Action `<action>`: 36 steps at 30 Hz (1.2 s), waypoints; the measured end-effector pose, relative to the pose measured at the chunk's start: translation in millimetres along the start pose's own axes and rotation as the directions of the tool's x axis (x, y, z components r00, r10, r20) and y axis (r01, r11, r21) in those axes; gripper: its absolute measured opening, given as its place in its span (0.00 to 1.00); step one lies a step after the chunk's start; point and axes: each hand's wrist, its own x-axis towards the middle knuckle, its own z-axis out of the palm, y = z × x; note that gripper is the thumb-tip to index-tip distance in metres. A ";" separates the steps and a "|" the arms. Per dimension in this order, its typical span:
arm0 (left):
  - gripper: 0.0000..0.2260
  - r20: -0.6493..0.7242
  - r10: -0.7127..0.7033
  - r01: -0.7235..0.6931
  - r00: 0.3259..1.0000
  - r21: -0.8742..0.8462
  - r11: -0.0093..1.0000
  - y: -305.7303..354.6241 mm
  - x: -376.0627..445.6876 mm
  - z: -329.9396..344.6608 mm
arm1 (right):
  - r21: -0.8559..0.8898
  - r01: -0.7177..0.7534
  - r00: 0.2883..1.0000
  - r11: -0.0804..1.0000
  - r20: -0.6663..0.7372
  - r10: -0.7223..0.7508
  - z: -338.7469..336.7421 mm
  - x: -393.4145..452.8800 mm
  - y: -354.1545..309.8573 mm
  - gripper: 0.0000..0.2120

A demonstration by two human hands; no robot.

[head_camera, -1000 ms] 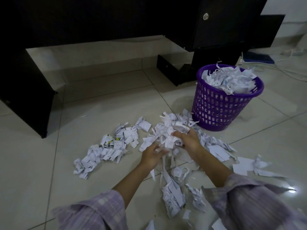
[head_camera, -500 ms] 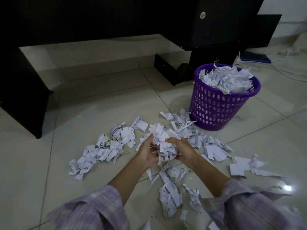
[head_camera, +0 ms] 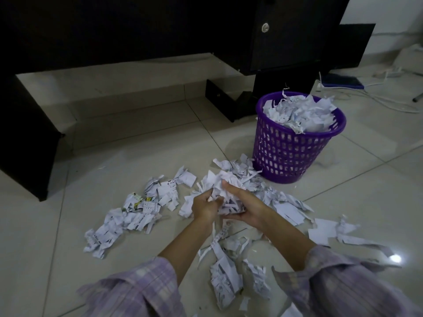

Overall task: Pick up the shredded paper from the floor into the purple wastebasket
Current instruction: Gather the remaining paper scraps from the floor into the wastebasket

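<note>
White shredded paper (head_camera: pixel 128 216) lies scattered over the tiled floor in several heaps. My left hand (head_camera: pixel 204 208) and my right hand (head_camera: pixel 246 205) cup a bunch of shreds (head_camera: pixel 225 192) between them, fingers curled round it, just above the middle heap. The purple wastebasket (head_camera: pixel 295 152) stands up and to the right of my hands, a short reach away, heaped to its rim with paper. More shreds (head_camera: pixel 225 277) lie between my forearms, and larger torn pieces (head_camera: pixel 329 232) lie to the right.
A black desk (head_camera: pixel 137 30) with a locked drawer unit (head_camera: pixel 295 35) stands behind the paper, its side panel (head_camera: pixel 25 143) at the left. White cables (head_camera: pixel 375 99) and a dark flat object (head_camera: pixel 343 81) lie on the floor at the back right.
Both hands have closed in on the bunch of shreds and gathered it tighter between them. The view has shifted slightly.
</note>
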 end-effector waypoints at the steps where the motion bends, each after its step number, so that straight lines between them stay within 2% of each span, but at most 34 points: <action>1: 0.18 0.001 0.014 -0.014 1.000 0.013 1.000 2.5 -0.3 6.1 | 0.002 0.011 1.000 1.000 -0.023 -0.011 -0.7 1.0 -3.2 0.22; 5: 0.15 0.055 0.110 -0.114 0.992 0.075 0.991 16.8 1.6 25.5 | -0.009 0.072 0.986 0.997 -0.153 -0.072 -11.3 2.9 -24.6 0.25; 10: 0.15 0.160 0.125 -0.134 0.979 0.049 0.990 53.9 1.5 51.7 | -0.006 0.243 0.948 0.970 -0.211 -0.239 -25.5 -5.3 -59.8 0.15; 12: 0.11 0.214 0.123 -0.128 0.969 0.011 0.992 72.2 1.2 60.2 | -0.046 0.294 0.928 0.955 -0.225 -0.297 -29.7 -9.9 -77.2 0.12; 15: 0.10 0.278 0.191 -0.187 0.941 -0.041 0.981 104.3 2.1 73.9 | -0.131 0.387 0.886 0.913 -0.222 -0.408 -38.8 -15.2 -112.1 0.11; 19: 0.10 0.315 0.287 -0.304 0.905 0.006 0.953 142.0 5.9 95.6 | -0.254 0.461 0.812 0.850 -0.265 -0.520 -53.6 -21.2 -164.8 0.16; 21: 0.10 0.335 0.314 -0.331 0.888 -0.008 0.944 159.8 12.5 108.2 | -0.365 0.484 0.741 0.795 -0.313 -0.594 -64.5 -22.0 -189.3 0.16; 23: 0.10 0.344 0.339 -0.356 0.876 -0.015 0.934 175.3 20.0 122.2 | -0.578 0.466 0.631 0.669 -0.313 -0.710 -77.0 -24.4 -210.4 0.12; 26: 0.21 0.364 0.377 -0.439 0.852 0.102 0.893 191.6 32.9 140.9 | -0.807 0.353 0.494 0.473 -0.268 -0.827 -98.1 -24.1 -231.0 0.11; 28: 0.21 0.412 0.437 -0.567 0.800 0.281 0.774 195.9 42.3 152.0 | -0.902 0.253 0.436 0.351 -0.217 -0.873 -114.5 -17.0 -237.0 0.12; 30: 0.21 0.465 0.498 -0.679 0.732 0.442 0.586 195.2 54.1 162.7 | -0.950 0.189 0.411 0.250 -0.155 -0.898 -130.9 -4.2 -237.8 0.13; 33: 0.29 0.529 0.498 -0.713 0.687 0.621 0.325 191.3 67.7 174.1 | -0.989 0.058 0.483 0.133 -0.088 -0.871 -149.5 19.5 -232.6 0.17; 36: 0.35 0.558 0.466 -0.687 0.687 0.707 0.167 185.2 77.1 175.1 | -0.999 -0.020 0.584 0.028 -0.034 -0.811 -157.8 40.9 -224.0 0.18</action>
